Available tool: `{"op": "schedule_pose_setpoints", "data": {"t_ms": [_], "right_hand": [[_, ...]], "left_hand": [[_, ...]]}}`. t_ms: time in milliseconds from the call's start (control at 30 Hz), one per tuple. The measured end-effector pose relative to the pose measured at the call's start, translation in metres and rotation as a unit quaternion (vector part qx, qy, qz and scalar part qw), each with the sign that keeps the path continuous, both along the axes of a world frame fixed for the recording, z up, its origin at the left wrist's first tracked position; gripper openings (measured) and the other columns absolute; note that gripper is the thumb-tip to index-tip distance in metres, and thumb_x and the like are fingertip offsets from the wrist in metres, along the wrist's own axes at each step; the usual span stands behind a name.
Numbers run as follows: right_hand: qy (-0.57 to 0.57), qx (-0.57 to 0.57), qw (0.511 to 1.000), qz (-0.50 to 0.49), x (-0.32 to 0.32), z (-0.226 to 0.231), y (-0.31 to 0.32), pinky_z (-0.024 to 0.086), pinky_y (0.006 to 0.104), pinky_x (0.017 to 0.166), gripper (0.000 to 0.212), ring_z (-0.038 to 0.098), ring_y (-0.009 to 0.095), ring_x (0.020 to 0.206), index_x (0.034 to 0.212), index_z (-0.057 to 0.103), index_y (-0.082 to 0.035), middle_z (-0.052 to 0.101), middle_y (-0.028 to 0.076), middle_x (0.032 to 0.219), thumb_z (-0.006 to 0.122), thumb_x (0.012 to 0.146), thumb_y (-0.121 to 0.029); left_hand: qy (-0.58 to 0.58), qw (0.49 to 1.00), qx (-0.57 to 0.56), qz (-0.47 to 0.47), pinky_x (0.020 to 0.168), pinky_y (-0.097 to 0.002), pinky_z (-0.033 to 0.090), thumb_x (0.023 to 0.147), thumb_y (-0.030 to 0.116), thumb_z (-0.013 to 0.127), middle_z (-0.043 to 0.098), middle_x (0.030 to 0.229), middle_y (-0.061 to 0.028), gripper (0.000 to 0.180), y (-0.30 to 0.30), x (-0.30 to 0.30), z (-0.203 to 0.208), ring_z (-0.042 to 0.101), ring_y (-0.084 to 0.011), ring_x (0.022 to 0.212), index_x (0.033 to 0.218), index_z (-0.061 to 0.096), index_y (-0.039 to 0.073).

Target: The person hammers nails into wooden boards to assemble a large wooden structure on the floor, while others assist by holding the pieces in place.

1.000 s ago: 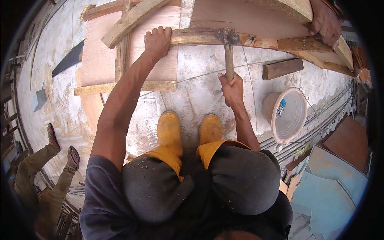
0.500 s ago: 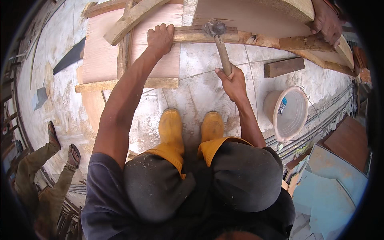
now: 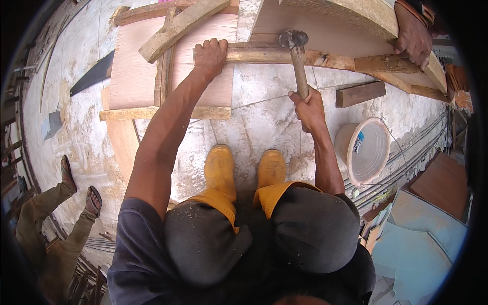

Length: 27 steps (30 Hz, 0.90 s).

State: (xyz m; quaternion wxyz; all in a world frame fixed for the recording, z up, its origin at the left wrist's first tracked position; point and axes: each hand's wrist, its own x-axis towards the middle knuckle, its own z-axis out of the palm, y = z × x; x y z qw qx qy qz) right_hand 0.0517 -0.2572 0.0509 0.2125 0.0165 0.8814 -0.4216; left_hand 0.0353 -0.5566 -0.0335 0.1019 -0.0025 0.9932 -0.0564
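My left hand (image 3: 210, 57) is closed over the left end of a wooden batten (image 3: 254, 53), which runs to the right along a plywood panel frame. In my right hand (image 3: 310, 109) is a hammer (image 3: 299, 71), gripped by its wooden handle. The hammer's dark metal head overlaps the batten in this view; whether it touches the wood I cannot tell. Behind the batten rises a plywood panel (image 3: 315, 28), tilted. Another person's hand (image 3: 413, 38) holds the frame's right corner.
A pinkish plywood panel (image 3: 134, 71) with wooden battens lies at the left, a loose plank (image 3: 184, 28) across it. A wood block (image 3: 361, 94) and a bucket (image 3: 351, 147) with small blue items stand right. Blue sheets (image 3: 412, 254) lie lower right; another person's sandalled feet (image 3: 93, 201) lower left.
The hammer and my right hand have shifted to the right along the batten. My left hand keeps its grip on the batten's end. The whole view has moved slightly.
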Motion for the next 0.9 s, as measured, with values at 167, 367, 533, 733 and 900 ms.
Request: {"op": "schedule_pose_setpoints", "data": {"t_ms": [167,367,533,733,900], "right_hand": [[0.101,-0.08,0.992,-0.007,0.023,0.013,0.007,0.047,0.0374,0.064,0.02,0.054,0.023,0.062,0.087,0.061,0.003,0.057,0.012,0.066,0.066,0.088,-0.017],[-0.005,0.035,0.998,0.061,0.004,-0.028,-0.006,0.05,0.044,0.068,0.018,0.061,0.038,0.067,0.088,0.06,0.005,0.064,0.021,0.074,0.065,0.082,-0.012],[-0.183,-0.161,0.969,-0.034,0.065,-0.041,0.04,0.044,0.0309,0.045,0.013,0.051,0.012,0.048,0.083,0.058,-0.003,0.054,0.002,0.062,0.069,0.086,-0.009],[-0.298,-0.123,0.944,-0.07,0.133,-0.074,0.144,0.045,0.0309,0.047,0.013,0.056,0.013,0.052,0.082,0.062,-0.001,0.059,0.003,0.065,0.071,0.084,-0.011],[-0.141,0.146,0.978,0.047,0.143,-0.08,0.166,0.052,0.0422,0.057,0.025,0.064,0.029,0.061,0.092,0.062,0.001,0.064,0.011,0.071,0.073,0.083,-0.02]], "left_hand": [[0.008,1.0,0.021,-0.012,0.088,-0.0517,0.049,0.08,0.034,0.082,0.058,0.115,-0.0147,0.06,0.004,-0.005,0.009,0.059,-0.032,0.111,0.12,0.047,0.007],[-0.013,1.0,0.012,0.005,0.089,-0.0495,0.046,0.086,0.03,0.074,0.058,0.117,-0.0111,0.049,0.004,-0.006,0.018,0.058,-0.0283,0.112,0.123,0.049,0.009],[0.078,0.99,0.101,-0.066,0.108,-0.0523,0.037,0.079,0.025,0.079,0.05,0.138,-0.017,0.082,-0.01,0.013,0.022,0.046,-0.0345,0.131,0.145,0.037,0.001],[0.287,0.954,0.061,-0.061,0.107,-0.0512,0.036,0.078,0.026,0.08,0.05,0.139,-0.0172,0.082,-0.061,0.037,0.058,0.046,-0.0343,0.129,0.146,0.038,0.006],[0.129,0.975,0.042,0.178,0.092,-0.0556,0.043,0.077,0.032,0.081,0.056,0.12,-0.0163,0.08,-0.115,0.009,0.062,0.055,-0.034,0.116,0.141,0.043,0.007]]}}
